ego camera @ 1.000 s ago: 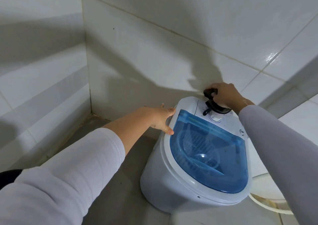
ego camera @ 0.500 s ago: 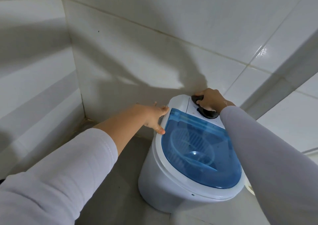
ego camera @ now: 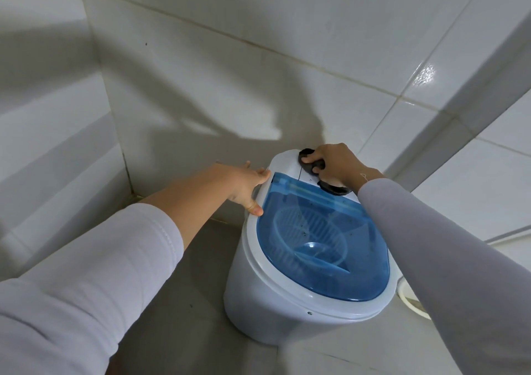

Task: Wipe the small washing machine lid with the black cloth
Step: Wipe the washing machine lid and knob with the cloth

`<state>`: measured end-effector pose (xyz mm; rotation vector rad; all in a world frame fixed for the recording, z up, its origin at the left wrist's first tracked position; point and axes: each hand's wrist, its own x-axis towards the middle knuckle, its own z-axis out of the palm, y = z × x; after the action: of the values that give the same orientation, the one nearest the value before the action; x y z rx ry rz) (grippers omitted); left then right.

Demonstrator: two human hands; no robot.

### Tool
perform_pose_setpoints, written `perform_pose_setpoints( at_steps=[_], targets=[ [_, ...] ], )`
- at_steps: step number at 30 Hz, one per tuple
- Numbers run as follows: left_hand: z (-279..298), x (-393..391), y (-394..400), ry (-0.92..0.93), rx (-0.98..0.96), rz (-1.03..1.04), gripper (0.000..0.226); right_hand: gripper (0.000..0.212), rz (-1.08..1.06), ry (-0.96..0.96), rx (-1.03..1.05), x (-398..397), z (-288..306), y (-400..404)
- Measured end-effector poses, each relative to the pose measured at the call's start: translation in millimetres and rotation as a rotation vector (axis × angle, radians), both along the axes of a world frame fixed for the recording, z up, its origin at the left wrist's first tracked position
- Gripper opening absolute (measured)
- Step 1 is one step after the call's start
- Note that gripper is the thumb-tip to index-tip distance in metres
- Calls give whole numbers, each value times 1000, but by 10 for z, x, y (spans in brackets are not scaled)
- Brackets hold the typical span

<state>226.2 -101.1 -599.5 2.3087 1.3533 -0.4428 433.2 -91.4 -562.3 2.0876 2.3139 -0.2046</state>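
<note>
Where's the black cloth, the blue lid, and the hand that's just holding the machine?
black cloth (ego camera: pixel 333 188), head view, edge peeking below the hand.
blue lid (ego camera: pixel 321 239), head view, middle.
left hand (ego camera: pixel 247 186), head view, its back.

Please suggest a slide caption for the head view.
Right hand rubs black cloth over washer's white rear panel; left hand steadies the rim beside blue lid.

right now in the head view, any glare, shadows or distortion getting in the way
Head view: arm shadows fall across the tiled wall, glare sits on one tile at upper right, and the wide lens bends the grout lines. The blue lid, the cloth and both hands stay sharp.
</note>
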Motion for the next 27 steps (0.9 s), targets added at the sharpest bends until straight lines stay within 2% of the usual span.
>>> perform_pose_setpoints(
  at_steps=[7, 11, 14, 21, 27],
  targets=[
    [45, 24, -86, -1, 15, 28, 101, 38, 79, -7, -21, -94, 40, -234],
    [87, 47, -174, -5, 39, 33, 96, 37, 103, -109, -104, -97, 99, -347],
    [120, 62, -226, -44, 49, 8, 90, 36, 62, -82, -182, -17, 207, -317],
    [237, 70, 11, -100, 36, 4, 93, 36, 24, -18, 71, 312, 526, -105],
    [224, 270, 137, 38, 42, -85, 102, 48, 21, -21, 75, 462, 540, 106]
  ],
)
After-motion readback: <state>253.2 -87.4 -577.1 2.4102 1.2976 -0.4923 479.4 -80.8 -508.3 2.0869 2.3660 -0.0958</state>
